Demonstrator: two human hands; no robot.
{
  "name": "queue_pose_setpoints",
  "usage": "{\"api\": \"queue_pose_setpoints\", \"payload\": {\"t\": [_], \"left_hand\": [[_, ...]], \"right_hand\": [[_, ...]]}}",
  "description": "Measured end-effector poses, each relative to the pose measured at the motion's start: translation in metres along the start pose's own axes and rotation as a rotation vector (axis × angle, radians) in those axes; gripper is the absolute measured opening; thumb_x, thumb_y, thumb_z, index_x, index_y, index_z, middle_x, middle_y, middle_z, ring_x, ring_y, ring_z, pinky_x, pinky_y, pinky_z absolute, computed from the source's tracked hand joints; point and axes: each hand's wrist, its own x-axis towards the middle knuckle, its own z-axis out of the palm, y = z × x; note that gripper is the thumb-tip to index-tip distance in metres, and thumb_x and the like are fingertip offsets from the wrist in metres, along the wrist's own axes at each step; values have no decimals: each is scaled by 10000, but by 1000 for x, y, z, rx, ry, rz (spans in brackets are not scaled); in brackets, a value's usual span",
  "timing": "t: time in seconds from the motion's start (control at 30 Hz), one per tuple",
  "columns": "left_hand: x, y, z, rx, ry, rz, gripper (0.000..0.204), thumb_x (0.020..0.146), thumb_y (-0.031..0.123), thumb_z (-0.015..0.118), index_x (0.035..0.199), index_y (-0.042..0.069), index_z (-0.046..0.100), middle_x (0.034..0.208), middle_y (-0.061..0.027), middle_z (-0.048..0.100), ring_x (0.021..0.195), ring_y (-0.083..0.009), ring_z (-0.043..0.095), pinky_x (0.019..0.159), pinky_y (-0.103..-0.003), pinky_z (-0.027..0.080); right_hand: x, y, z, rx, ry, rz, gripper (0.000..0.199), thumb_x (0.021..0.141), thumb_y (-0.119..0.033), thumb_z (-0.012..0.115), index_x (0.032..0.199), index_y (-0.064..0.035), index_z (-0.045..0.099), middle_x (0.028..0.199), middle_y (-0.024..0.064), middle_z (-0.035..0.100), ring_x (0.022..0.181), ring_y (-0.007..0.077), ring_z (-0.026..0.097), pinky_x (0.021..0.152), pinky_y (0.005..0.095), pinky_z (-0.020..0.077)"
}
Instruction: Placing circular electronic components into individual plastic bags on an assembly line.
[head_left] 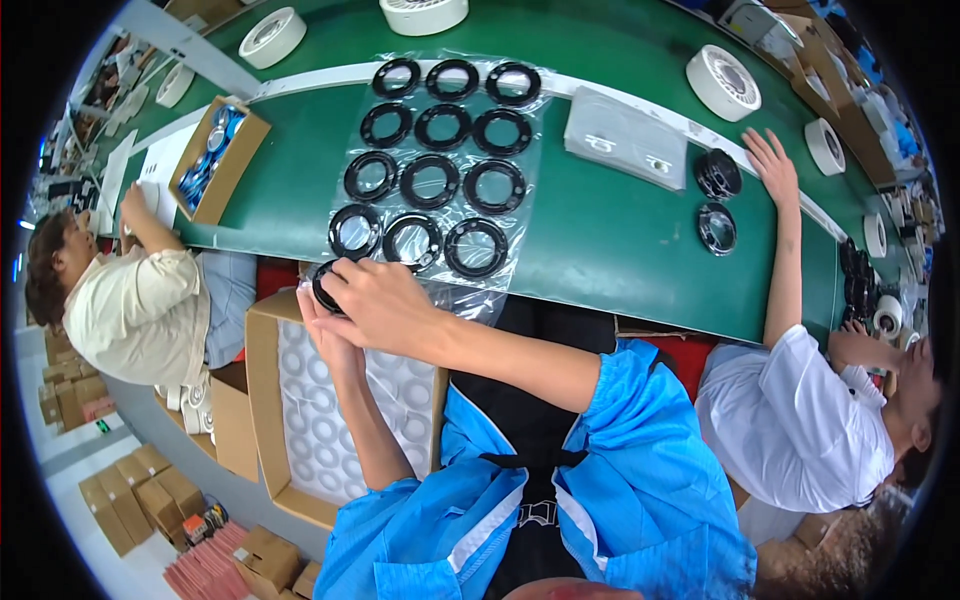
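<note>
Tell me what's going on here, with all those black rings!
The person in blue holds a black ring in the left hand and right hand, at the edge of the green table. Just beyond, twelve more black rings lie in rows on clear plastic. An open cardboard box of pale rings sits below the forearms. To the right, a co-worker in white reaches over the table.

Rings (408,185) on plastic sheet (458,213), box (234,175) to its left

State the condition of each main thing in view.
Black ring: held between left hand and right hand
Twelve other black rings: flat, four rows of three
Clear sheet: spread beneath those rings
Large carton: open, holding white rings
Small carton: open, holding blue pieces
Plastic stack: lying flat
</note>
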Motion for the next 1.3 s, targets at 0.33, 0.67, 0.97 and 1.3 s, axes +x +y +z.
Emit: {"api": "queue_pose_setpoints", "payload": {"t": [0.33, 0.67, 0.97, 1.3], "left_hand": [[2, -20, 10, 72, -61, 63, 190, 1226, 271, 499, 1319, 121, 568, 1161, 5, 611, 1032, -113, 638, 880, -325, 571], [-44, -23, 38, -791, 120, -470, 777, 1067, 682, 628, 1544, 76, 528, 1435, -175, 658, 1408, -356, 603, 1226, -616, 461], [-103, -39, 104, -477, -373, -586, 822, 1046, 674, 663, 1498, -4, 552, 1398, -250, 686, 1386, -418, 630, 1194, -585, 492], [-104, -42, 109, 23, -246, -519, 265, 1136, 241, 699, 1198, -15, 676, 982, -107, 802, 859, -211, 786, 805, -336, 641]], "right_hand": [[14, 24, -13, 148, 284, 134, 266, 1039, -228, 718, 1013, 36, 725, 850, 116, 745, 709, 271, 760, 615, 407, 600], [-69, 114, -217, -149, -122, 431, 244, 1098, -249, 679, 1193, -42, 767, 1109, 125, 769, 1047, 302, 722, 937, 454, 556], [-145, 114, -207, -258, 9, 423, 580, 956, -231, 833, 1500, -109, 672, 1540, 134, 598, 1401, 384, 544, 1186, 476, 442], [-129, 74, -164, -200, 260, 355, 761, 838, -225, 920, 1526, -68, 636, 1547, 159, 599, 1409, 379, 558, 1175, 503, 452]]}}
